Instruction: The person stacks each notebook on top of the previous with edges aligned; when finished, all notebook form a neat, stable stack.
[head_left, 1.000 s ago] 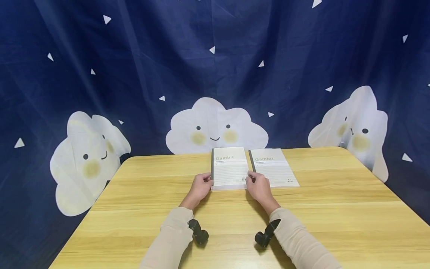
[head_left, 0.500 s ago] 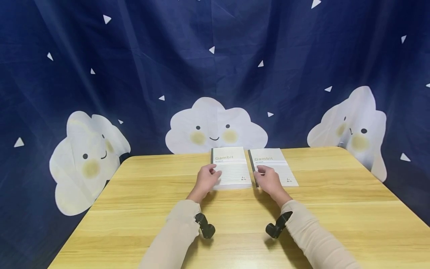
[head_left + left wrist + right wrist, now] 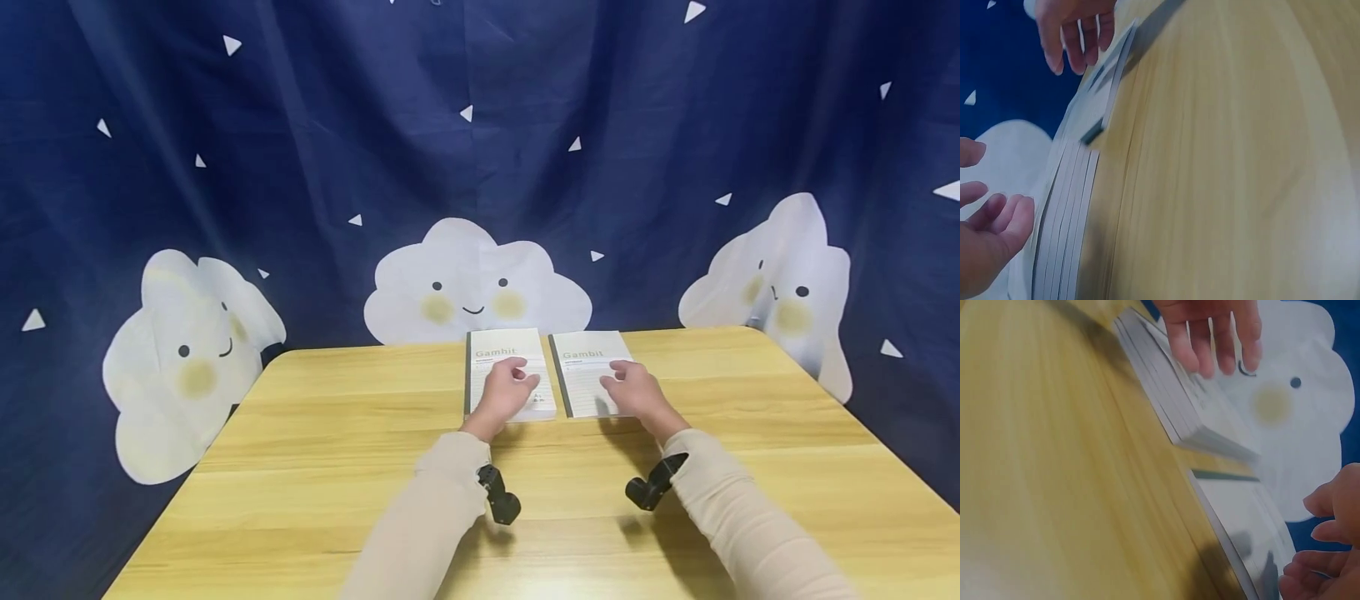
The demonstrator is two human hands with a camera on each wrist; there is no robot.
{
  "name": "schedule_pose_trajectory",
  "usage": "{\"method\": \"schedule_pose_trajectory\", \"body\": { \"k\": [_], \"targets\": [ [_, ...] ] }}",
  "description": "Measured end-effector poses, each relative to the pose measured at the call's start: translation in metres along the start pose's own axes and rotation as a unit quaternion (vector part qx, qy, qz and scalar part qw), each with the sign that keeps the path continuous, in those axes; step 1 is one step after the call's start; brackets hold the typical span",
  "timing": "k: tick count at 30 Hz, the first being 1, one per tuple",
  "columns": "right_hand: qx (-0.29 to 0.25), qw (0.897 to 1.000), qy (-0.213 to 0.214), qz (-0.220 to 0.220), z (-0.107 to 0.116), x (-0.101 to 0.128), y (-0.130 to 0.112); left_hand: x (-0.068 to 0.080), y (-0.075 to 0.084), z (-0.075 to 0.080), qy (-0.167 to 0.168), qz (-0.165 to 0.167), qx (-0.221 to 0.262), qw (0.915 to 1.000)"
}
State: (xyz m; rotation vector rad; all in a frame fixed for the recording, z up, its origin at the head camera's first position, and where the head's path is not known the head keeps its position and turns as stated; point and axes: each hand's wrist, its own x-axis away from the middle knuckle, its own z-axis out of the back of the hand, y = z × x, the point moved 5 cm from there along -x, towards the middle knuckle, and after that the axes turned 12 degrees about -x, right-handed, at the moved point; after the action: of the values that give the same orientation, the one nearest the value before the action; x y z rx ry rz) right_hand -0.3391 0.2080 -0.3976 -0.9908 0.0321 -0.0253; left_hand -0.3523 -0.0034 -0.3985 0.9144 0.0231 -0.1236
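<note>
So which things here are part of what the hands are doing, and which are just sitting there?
In use:
left hand, above the notebook stack
right hand, above the single notebook

Just there:
wooden table
cloud-print backdrop

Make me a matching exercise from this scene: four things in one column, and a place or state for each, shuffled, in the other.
Things:
1. left hand
2. right hand
3. stack of notebooks
4. single notebook

Places or states:
A. thin, lies flat on the table's right side of the pair
B. over the single notebook, fingers loose
C. several thick, left of the pair
D. over the stack, fingers loose

Pairs: 1-D, 2-B, 3-C, 4-A
</note>
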Motion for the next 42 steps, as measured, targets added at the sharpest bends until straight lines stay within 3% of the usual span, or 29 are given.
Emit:
{"method": "schedule_pose_trajectory", "body": {
  "k": [9,17,26,42],
  "targets": [
    [-0.01,0.999,0.001,-0.036,0.023,-0.001,0.016,0.003,0.033,-0.039,-0.05,-0.024,0.036,0.9978],
    [-0.034,0.998,-0.003,-0.06,0.032,0.003,0.022,0.007,0.055,-0.061,-0.048,-0.026,0.011,0.9985],
    [-0.054,0.996,-0.003,-0.077,0.039,0.006,0.03,0.01,0.054,-0.076,-0.057,0.015,-0.02,0.9981],
    [-0.121,0.985,-0.008,-0.125,0.038,0.004,0.042,0.012,0.049,-0.076,-0.043,0.033,0.019,0.9983]
  ]
}}
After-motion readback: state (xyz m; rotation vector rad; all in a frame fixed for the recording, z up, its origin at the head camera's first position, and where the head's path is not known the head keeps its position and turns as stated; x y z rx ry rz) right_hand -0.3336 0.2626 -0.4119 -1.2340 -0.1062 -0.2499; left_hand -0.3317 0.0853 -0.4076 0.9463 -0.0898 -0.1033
